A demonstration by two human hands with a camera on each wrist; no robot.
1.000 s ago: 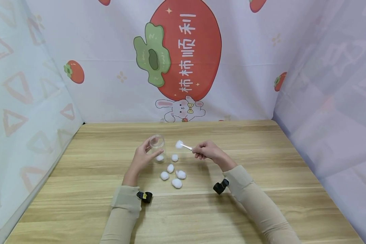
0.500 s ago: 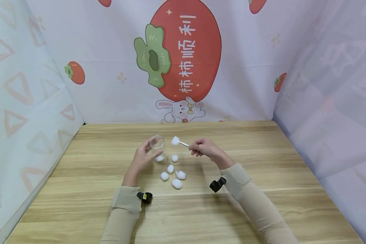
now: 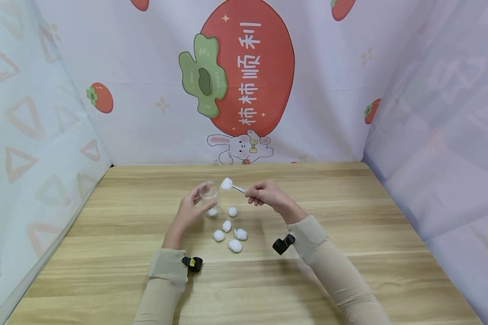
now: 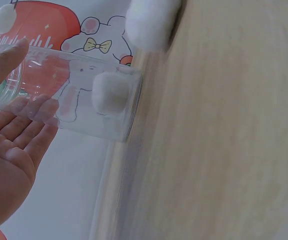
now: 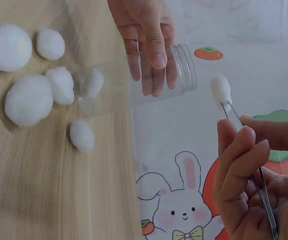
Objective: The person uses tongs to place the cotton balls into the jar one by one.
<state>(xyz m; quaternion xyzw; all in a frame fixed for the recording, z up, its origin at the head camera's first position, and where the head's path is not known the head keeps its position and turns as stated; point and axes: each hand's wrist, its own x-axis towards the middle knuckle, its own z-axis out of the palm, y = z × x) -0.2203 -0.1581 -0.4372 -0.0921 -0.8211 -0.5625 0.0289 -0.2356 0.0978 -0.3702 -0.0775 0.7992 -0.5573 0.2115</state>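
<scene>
My left hand [image 3: 190,210] grips a clear plastic jar [image 3: 209,192] that stands upright on the table with its mouth uncovered. Thumb and fingers lie on opposite sides of its upper part in the left wrist view. Inside, at the bottom, rests one cotton ball [image 4: 111,93]. Metal tweezers [image 5: 262,192] are held in my right hand [image 3: 266,195], between thumb and curled fingers. Their tips pinch another cotton ball [image 5: 221,90], which hangs in the air just right of the jar's mouth, at about rim height in the head view.
Several loose cotton balls [image 3: 235,245] lie on the wooden table [image 3: 105,253] in front of and to the right of the jar. A printed cloth [image 3: 146,122] hangs behind the table's far edge, with more cloth along both sides.
My right hand has moved left and slightly farther back, carrying the tweezers and their cotton ball closer to the jar's mouth. My left hand and the jar have stayed in place.
</scene>
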